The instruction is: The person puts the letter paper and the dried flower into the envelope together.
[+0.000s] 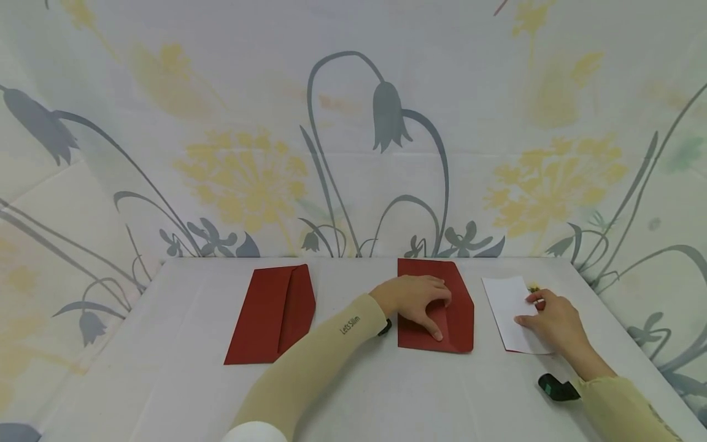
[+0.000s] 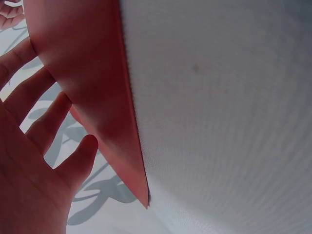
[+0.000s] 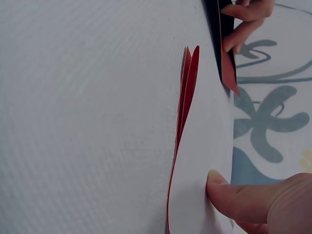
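Here your right hand (image 1: 559,322) pinched and partly hid a white card (image 1: 507,310); your left hand (image 1: 411,296), loosely spread, touched an envelope (image 1: 456,316).

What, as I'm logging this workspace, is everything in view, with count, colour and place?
Envelopes: 2, red, one at the table's left, one right of centre
White card: 1, white, table's right side
Red paper: count unclear, red, under the card
Small item: 1, yellowish, by the card's far right corner, too small to identify
Table: 1, white, below everything
Backdrop: white with grey and yellow flowers, behind the table
Wrist devices: 2, black, one by each wrist
Sleeves: 2, beige, on the forearms
Left hand: 1, on the right-of-centre envelope
Right hand: 1, pinching the card
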